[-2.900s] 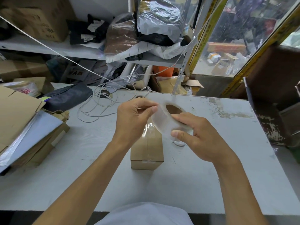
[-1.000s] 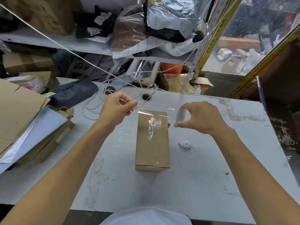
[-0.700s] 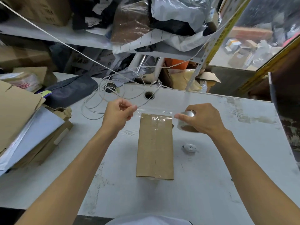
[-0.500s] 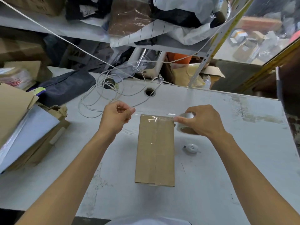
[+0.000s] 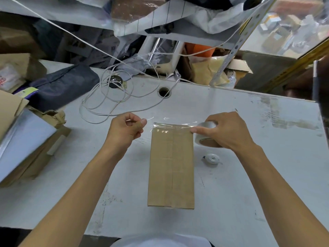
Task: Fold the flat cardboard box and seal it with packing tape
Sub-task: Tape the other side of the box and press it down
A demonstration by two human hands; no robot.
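Observation:
A brown cardboard box [image 5: 170, 166] lies closed on the white table [image 5: 249, 184], long side toward me, with a taped seam down its middle. My left hand [image 5: 125, 130] pinches the free end of a clear tape strip [image 5: 169, 124] just left of the box's far edge. My right hand [image 5: 223, 132] grips the tape roll [image 5: 204, 133] at the box's far right corner. The strip stretches between both hands and lies across the box's far end.
A small white tape cutter [image 5: 211, 158] lies right of the box. White cable loops [image 5: 114, 102] and a table hole [image 5: 164, 91] are behind my hands. A stack of cardboard and plastic [image 5: 26, 138] fills the left side. Cluttered shelves stand behind.
The tape strip went from held above the box to lying on its far end. Both hands dropped lower, and the roll now sits at the box's far right corner.

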